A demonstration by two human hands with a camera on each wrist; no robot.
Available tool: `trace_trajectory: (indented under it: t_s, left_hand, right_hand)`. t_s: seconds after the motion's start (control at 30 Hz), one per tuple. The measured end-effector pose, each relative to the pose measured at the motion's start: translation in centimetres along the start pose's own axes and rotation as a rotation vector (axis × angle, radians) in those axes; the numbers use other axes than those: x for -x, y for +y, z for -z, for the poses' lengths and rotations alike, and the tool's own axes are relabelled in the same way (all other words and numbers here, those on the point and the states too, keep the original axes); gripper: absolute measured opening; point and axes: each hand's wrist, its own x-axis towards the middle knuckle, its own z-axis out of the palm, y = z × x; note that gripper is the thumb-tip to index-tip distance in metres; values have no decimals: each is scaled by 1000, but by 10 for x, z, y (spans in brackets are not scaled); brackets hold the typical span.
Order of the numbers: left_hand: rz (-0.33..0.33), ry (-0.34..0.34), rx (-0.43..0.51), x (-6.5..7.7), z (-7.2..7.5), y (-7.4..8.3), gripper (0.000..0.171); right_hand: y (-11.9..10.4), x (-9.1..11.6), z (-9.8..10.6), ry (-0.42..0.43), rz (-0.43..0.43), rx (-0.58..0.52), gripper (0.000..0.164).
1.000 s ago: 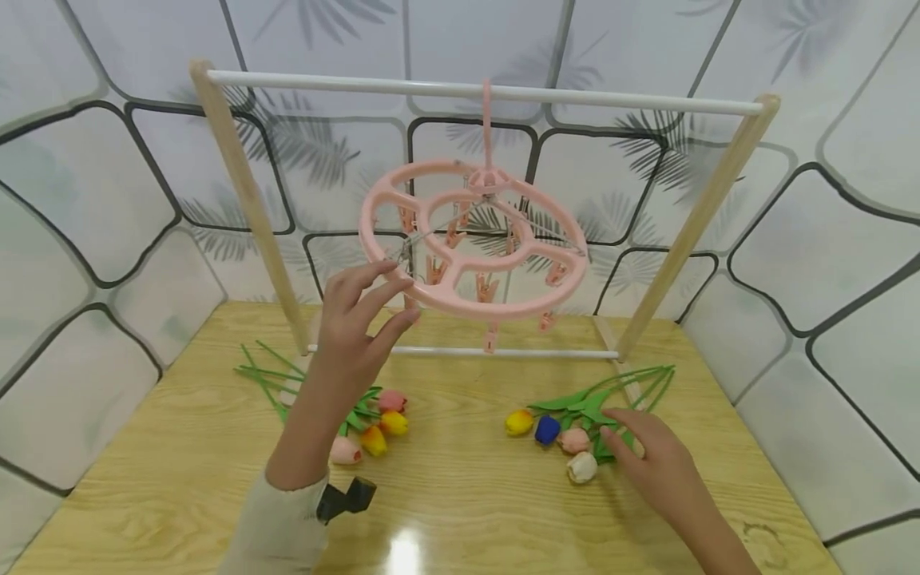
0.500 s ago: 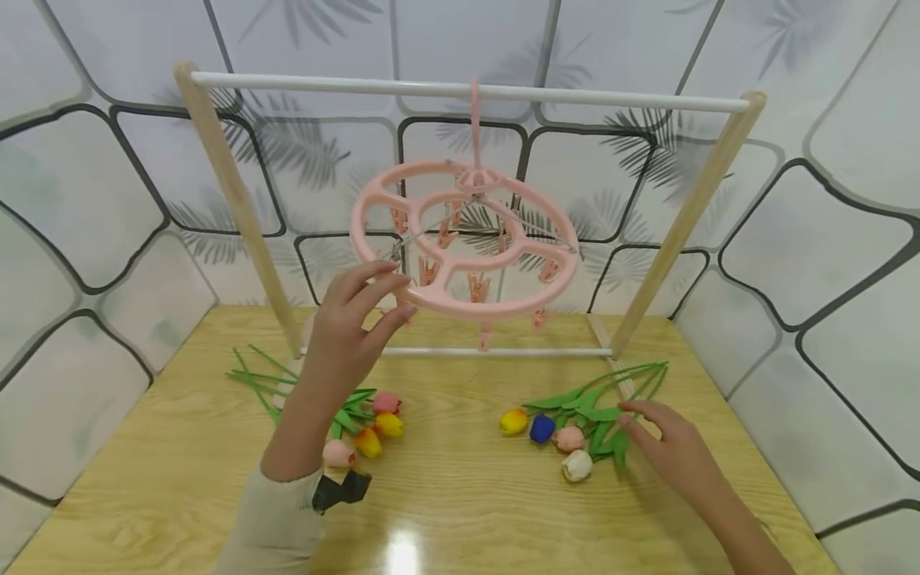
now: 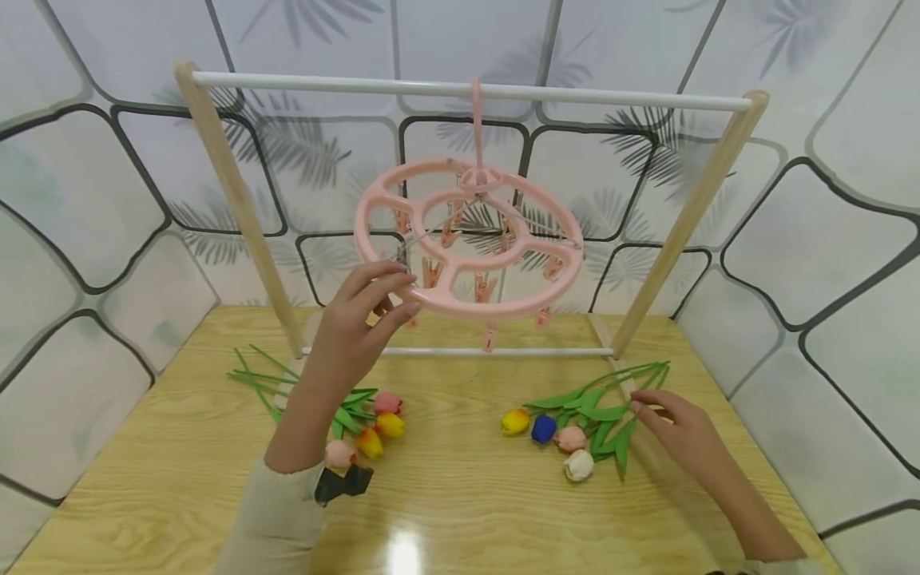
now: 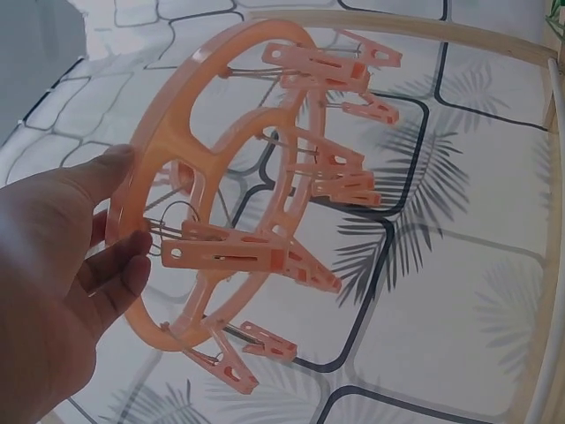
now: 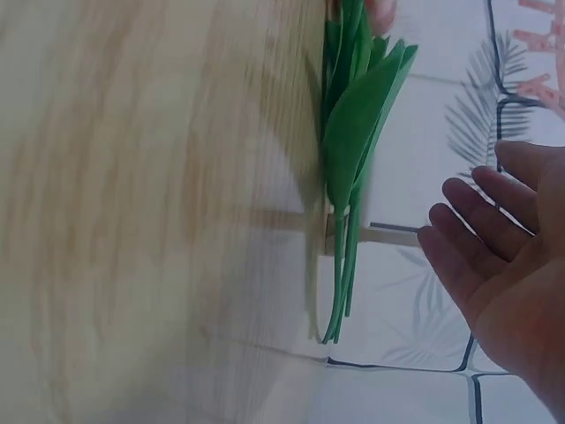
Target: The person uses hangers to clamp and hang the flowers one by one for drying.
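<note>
Hanger [image 3: 474, 260]: a round pink ring to the right of, and beyond, the left hand [image 3: 352, 319], which holds its rim.

Table [image 3: 460, 495]: below both hands.

Rack [image 3: 240, 204]: stands on the table beyond both hands. Its top bar, above the left hand, carries the hanger.

Handling of the hanger: judged light and stiff, with a smooth, slightly slippery plastic finish. Because it hangs from a single hook [image 3: 477, 132], it should swing or tip under a light push (the thin wires inside the ring look like the most delicate part). Take hold at the outer rim, between clip mountings, with thumb opposed to fingers.

Flowers: one bunch [image 3: 370, 442] lies below the left hand, partly hidden by the forearm; a second bunch [image 3: 571, 438] lies just left of the right hand [image 3: 679, 431].

Left hand: pinches the rim between thumb and curled fingers.

Right hand: fingers extended and relaxed, holding nothing; the right wrist view shows them apart from the stems.

Clips: these hang below the ring; the nearest clip [image 4: 225, 252] sits just beyond the left fingertips.
</note>
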Motion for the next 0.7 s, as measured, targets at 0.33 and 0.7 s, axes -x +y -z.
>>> trace_trajectory:
  t_s: [0.33, 0.7]
  left_hand:
    - [-10, 29, 39, -2, -2, -1, 25]
    - [10, 42, 39, -2, -2, 0, 29]
  right_hand:
    - [25, -24, 4, -46, -5, 56, 43]
    - [52, -67, 1, -62, 90, 144, 33]
